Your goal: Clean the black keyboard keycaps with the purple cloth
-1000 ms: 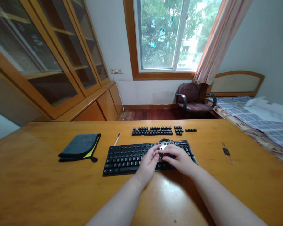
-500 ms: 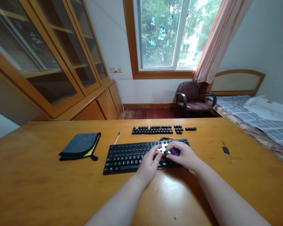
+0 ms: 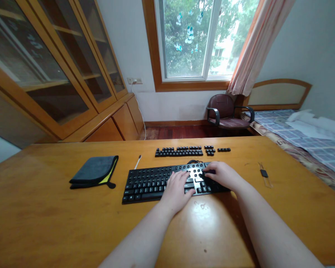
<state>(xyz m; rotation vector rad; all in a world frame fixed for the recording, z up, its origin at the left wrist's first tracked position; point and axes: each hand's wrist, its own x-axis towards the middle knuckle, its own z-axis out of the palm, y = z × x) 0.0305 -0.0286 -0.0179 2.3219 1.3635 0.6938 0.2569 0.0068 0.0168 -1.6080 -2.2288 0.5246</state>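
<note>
A black computer keyboard (image 3: 149,185) lies on the wooden table, with pale bare key posts showing at its right part where caps are off. My left hand (image 3: 176,191) rests on it palm down, fingers spread, thumb at the front edge. Over the upper right keys, my right hand (image 3: 222,174) is closed, its thumb and fingertips drawn together at the keys. Whatever is between those fingertips is dark and too small to make out. Behind the keyboard, several loose black keycaps (image 3: 181,152) stand in rows.
A folded grey cloth (image 3: 93,170) lies to the left, near a small white-handled brush (image 3: 138,161). At the right is a wire keycap puller (image 3: 264,173). A coiled cable (image 3: 194,161) sits behind the keyboard. Beyond the table stand a chair (image 3: 225,109) and a bed.
My left hand has flattened and spread over the keys. My right hand has moved slightly right, its fingertips further back. The purple thing by my right hand no longer shows.
</note>
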